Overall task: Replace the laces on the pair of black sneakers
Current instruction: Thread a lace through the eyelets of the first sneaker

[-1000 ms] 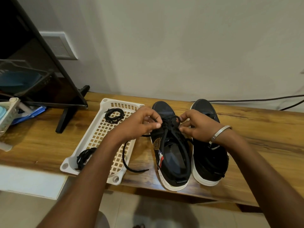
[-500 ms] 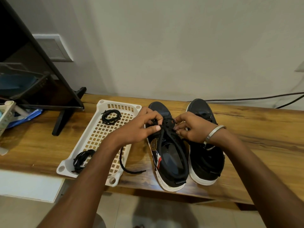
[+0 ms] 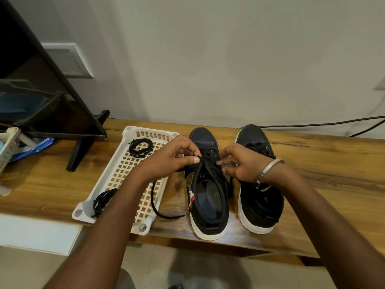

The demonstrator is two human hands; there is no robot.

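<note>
On the wooden surface, a white tray lies left of the two sneakers and holds two lace coils. The left hand pinches the black lace of the left sneaker between thumb and fingers; a loose end trails toward the tray. That sneaker's side bears a gold patch; its writing is too small to read. The right hand pinches the same lace. The right sneaker stands just beside.
</note>
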